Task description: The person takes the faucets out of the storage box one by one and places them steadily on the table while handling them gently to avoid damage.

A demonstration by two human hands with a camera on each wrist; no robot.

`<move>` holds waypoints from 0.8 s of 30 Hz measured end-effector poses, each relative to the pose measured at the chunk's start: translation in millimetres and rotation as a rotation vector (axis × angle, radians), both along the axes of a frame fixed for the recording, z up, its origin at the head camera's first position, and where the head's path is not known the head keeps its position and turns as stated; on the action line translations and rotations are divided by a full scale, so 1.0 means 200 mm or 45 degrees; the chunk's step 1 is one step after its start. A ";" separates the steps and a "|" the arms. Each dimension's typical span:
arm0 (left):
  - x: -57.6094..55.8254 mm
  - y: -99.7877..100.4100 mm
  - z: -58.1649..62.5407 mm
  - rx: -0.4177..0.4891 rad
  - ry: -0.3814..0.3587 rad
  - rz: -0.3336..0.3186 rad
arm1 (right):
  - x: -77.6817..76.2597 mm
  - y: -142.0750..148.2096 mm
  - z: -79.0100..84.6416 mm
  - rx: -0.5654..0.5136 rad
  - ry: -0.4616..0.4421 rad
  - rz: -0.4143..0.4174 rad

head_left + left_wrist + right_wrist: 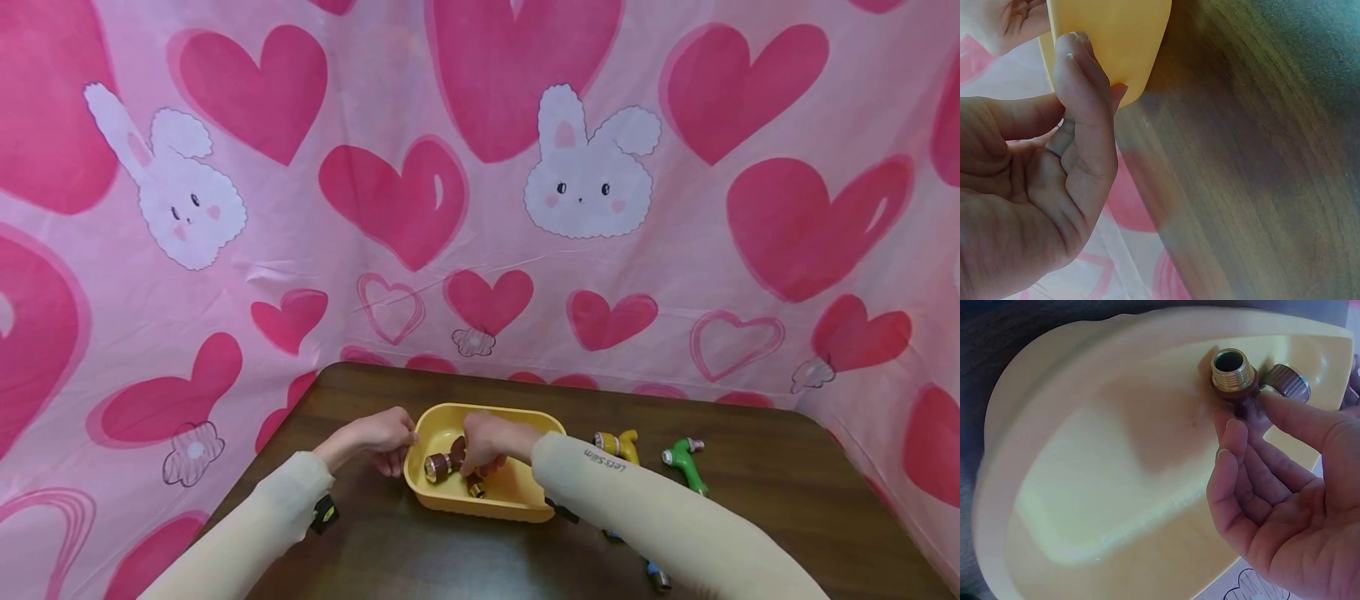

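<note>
A yellow plastic basin [487, 507] stands on the table in front of me. At its left end my left hand [384, 437] pinches the rim between thumb and fingers; the left wrist view shows the fingertips against the basin wall [1113, 47]. Inside the basin, toward its left part, my right hand [486, 440] holds a dark brown tap [439, 467]. In the right wrist view thumb and fingertips grip the body of this brown tap [1235, 381], its brass threaded end facing the camera.
Right of the basin lie a yellow tap [619, 443] and a green tap [684, 462] on the dark wooden table [390, 558]. A blue tap [656, 573] shows partly beneath my right sleeve [660, 508]. Pink heart-patterned cloth [480, 250] hangs behind the table.
</note>
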State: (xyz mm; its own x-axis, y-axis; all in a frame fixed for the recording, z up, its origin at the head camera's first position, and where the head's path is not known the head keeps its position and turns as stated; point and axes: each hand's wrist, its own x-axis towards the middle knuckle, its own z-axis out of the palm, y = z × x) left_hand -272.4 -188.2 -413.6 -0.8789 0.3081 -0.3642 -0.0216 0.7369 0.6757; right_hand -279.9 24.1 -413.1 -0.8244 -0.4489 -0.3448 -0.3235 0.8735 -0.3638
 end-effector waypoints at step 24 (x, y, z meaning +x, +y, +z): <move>0.01 0.01 0.02 -0.017 0.007 -0.008 | 0.01 0.02 -0.03 0.061 -0.010 -0.060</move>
State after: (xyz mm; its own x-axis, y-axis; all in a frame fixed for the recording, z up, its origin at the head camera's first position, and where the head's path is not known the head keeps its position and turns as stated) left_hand -270.3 -186.3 -410.5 -0.8790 0.3086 -0.3634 -0.0134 0.7460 0.6658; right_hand -278.4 28.2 -418.3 -0.8415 -0.3925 -0.3713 -0.2790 0.9041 -0.3235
